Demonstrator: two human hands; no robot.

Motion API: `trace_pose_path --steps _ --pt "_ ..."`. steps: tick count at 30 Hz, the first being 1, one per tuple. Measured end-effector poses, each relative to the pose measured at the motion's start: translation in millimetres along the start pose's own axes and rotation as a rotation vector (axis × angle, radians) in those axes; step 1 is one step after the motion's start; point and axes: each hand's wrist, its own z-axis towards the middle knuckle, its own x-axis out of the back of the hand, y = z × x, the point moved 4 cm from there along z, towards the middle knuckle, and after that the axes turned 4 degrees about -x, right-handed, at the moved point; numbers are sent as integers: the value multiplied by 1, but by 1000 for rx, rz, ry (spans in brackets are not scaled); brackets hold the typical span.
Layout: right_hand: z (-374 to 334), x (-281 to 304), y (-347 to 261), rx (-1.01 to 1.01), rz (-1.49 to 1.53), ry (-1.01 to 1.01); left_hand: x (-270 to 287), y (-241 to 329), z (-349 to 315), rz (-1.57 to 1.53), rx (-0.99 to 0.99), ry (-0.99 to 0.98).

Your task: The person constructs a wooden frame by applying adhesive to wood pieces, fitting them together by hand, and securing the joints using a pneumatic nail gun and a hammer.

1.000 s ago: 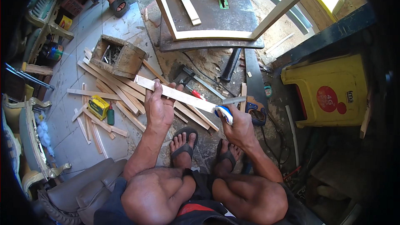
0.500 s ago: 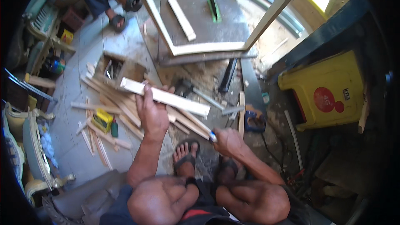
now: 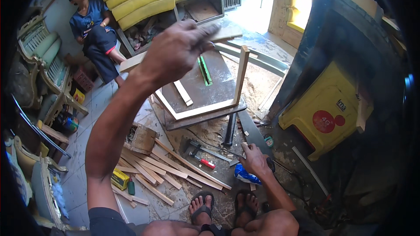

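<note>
My left hand (image 3: 173,52) is raised high over the far side of the workspace, its fingers closed on a pale wooden strip (image 3: 229,34). The strip's middle is hidden behind the hand. A three-sided wooden frame (image 3: 205,109) rests on the dark table (image 3: 208,98) beyond, with a short wooden piece (image 3: 183,93) inside it. My right hand (image 3: 254,161) is low at the right, fingers curled, just above a blue object (image 3: 246,174) with a white patch. I cannot make out whether it touches that object or what it holds.
Loose wooden strips (image 3: 151,168) lie on the floor before me, beside a wooden box (image 3: 143,139) and a red-handled clamp (image 3: 206,162). A green-edged slot (image 3: 204,71) shows in the table. At the right leans a yellow plastic stool (image 3: 323,109). A person (image 3: 94,30) sits far left.
My left hand has lifted the strip up and away from me. My right hand has moved to the right and no longer shows the blue-and-white tip. The view has tilted upward.
</note>
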Motion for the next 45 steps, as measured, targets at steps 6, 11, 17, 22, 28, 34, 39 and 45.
trace_pose_path --steps 6,11,17,22,28,34,39,45 --pt "-6 6 7 21 58 -5 -35 -3 18 7 -131 25" --pt "-12 1 21 -19 63 -84 -41 -4 18 -16 -88 3" --pt "-9 3 23 -31 82 -73 -50 -4 17 -27 -66 4" --pt "-8 7 16 -30 75 -88 -51 -7 17 -35 -85 29" --pt "5 30 9 32 106 -33 -58 -4 19 -4 -86 18" --pt "27 65 -12 157 164 105 -53 0 16 65 -13 -75" --pt "43 122 -53 210 295 206 -19 -4 -16 191 -201 352" --pt "92 164 -79 380 496 348 -15 -61 -193 -289 410 1048"
